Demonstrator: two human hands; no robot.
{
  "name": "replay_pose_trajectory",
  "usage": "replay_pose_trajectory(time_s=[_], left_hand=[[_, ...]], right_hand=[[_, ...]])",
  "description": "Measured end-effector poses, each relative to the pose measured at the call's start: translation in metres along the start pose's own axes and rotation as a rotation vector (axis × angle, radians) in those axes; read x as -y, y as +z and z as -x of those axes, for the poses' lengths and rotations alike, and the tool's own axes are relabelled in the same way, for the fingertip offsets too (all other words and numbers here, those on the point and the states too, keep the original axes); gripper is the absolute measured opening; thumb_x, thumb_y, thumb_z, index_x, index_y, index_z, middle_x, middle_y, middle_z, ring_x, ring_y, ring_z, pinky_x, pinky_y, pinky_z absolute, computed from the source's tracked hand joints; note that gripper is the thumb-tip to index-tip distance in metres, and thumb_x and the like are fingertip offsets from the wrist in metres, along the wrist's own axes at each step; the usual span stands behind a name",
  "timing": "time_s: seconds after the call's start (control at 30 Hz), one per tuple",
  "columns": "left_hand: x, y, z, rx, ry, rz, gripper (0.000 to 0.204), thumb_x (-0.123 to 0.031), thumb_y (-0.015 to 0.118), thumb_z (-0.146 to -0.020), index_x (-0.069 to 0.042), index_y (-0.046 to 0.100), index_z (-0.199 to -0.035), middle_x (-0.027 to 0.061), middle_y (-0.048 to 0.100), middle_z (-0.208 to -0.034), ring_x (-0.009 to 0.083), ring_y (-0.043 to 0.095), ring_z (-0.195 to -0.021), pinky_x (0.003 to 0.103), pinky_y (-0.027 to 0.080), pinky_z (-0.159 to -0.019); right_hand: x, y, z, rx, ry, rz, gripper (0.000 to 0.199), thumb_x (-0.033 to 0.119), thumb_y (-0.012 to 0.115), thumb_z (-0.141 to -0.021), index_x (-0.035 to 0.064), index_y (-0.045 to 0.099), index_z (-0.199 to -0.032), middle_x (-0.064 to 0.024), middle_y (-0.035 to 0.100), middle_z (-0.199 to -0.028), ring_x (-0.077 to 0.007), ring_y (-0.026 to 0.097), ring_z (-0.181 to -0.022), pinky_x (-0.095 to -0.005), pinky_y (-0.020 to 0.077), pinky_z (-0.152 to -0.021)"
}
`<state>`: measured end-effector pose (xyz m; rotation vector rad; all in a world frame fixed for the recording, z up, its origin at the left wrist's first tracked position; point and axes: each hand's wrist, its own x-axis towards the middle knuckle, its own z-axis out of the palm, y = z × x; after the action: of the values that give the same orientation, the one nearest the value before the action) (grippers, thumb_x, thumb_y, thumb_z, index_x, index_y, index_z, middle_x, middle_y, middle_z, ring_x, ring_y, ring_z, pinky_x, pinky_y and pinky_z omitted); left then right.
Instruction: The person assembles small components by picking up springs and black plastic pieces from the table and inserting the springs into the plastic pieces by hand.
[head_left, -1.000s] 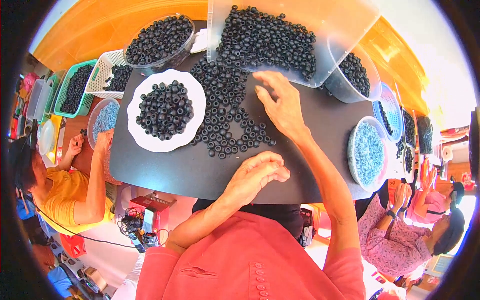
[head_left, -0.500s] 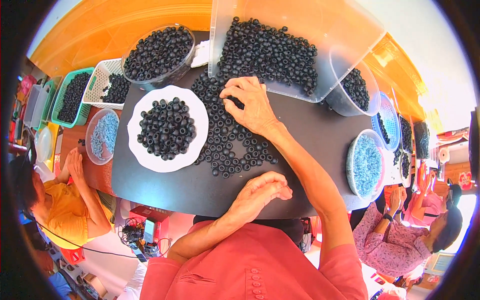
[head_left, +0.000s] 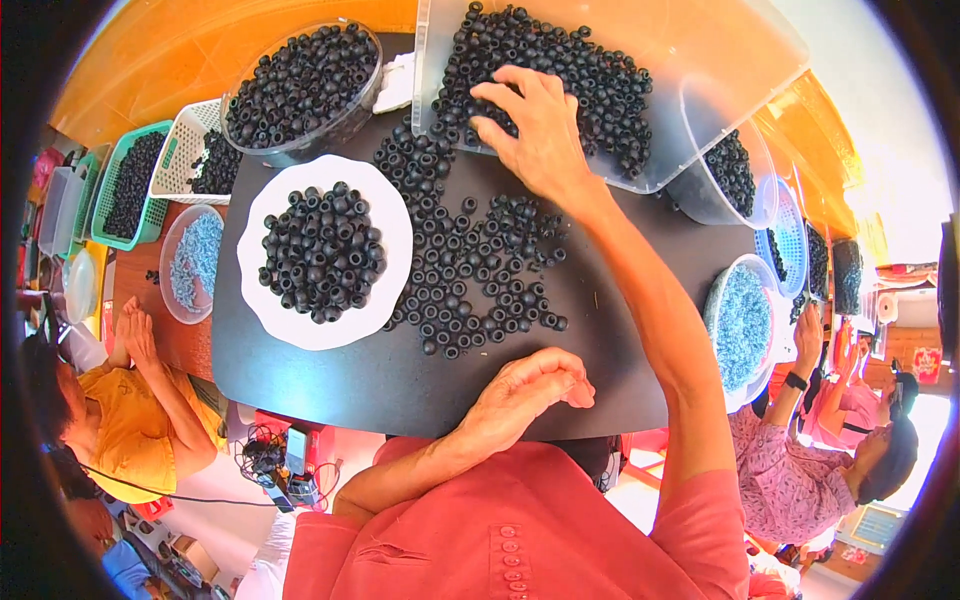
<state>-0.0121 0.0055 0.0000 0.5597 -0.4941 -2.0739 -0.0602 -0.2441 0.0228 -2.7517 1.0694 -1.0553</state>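
My right hand (head_left: 540,130) reaches over the near edge of a clear plastic bin (head_left: 700,75), its fingers spread and curved above the black beads (head_left: 600,75) inside. No bead shows in its grip. Below, loose black ring-shaped beads (head_left: 455,265) lie scattered on the dark table. A scalloped white plate (head_left: 340,335) to their left carries a heap of the same beads (head_left: 322,250). My left hand (head_left: 525,395) rests by the near table edge, closed with fingers together and curled inward; anything inside it is hidden.
A clear round tub (head_left: 300,95) of black beads stands at the back left, another bucket (head_left: 725,175) at the right. Tubs of blue beads (head_left: 740,325) (head_left: 195,255) flank the table. Co-workers sit on the left (head_left: 150,430) and right (head_left: 790,470).
My right hand has moved from the loose beads up to the bin, its fingers opening wider. Some beads now lie spread farther right on the table. My left hand has barely moved.
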Motion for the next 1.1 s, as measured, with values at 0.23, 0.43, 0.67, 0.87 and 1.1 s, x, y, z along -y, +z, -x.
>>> replay_pose_trajectory(time_s=[0.23,0.43,0.67,0.87,1.1], left_hand=[[-0.004,0.0,0.0,-0.018,-0.039,-0.026,0.016,-0.008,0.045,-0.092,0.0,0.055,-0.102,0.0114,0.061,-0.093,0.0209,0.057,-0.099,0.035,0.044,-0.091],[0.0,-0.003,0.0,-0.003,0.003,-0.025,0.016,-0.011,0.047,-0.094,0.0,0.055,-0.102,0.0121,0.06,-0.094,0.0214,0.058,-0.098,0.036,0.044,-0.09],[0.004,-0.004,-0.002,0.0,0.059,-0.004,0.018,-0.015,0.048,-0.095,0.0,0.055,-0.102,0.0119,0.062,-0.092,0.0202,0.06,-0.092,0.033,0.046,-0.087],[0.006,-0.004,-0.004,-0.001,0.059,0.047,0.016,-0.012,0.049,-0.093,0.0,0.054,-0.1,0.0127,0.061,-0.09,0.0239,0.06,-0.093,0.035,0.045,-0.088],[0.006,-0.004,-0.004,0.002,0.08,0.055,0.016,-0.011,0.049,-0.092,0.003,0.055,-0.099,0.0146,0.062,-0.089,0.0269,0.06,-0.095,0.037,0.047,-0.086]], right_hand=[[-0.019,0.021,0.003,0.164,0.106,-0.1,0.021,0.026,0.067,-0.077,0.017,0.068,-0.095,-0.001,0.057,-0.108,-0.0241,0.053,-0.098,-0.0418,0.0401,-0.083],[-0.011,-0.003,0.02,0.211,0.057,-0.268,0.012,0.018,0.064,-0.08,0.0114,0.068,-0.089,-0.0052,0.063,-0.088,-0.0252,0.056,-0.087,-0.035,0.0449,-0.079],[0.024,-0.022,0.052,0.236,0.01,-0.277,0.013,0.021,0.067,-0.077,0.0146,0.068,-0.088,-0.0009,0.06,-0.098,-0.0224,0.051,-0.097,-0.0393,0.0368,-0.08],[0.049,-0.032,0.076,0.141,-0.002,-0.158,0.026,0.016,0.07,-0.074,0.0123,0.064,-0.098,-0.0045,0.055,-0.112,-0.0256,0.047,-0.109,-0.042,0.0336,-0.091],[0.073,-0.038,0.099,0.135,0.087,-0.177,0.026,0.014,0.068,-0.075,0.0122,0.063,-0.1,-0.0055,0.054,-0.116,-0.0266,0.046,-0.112,-0.0432,0.033,-0.093]])
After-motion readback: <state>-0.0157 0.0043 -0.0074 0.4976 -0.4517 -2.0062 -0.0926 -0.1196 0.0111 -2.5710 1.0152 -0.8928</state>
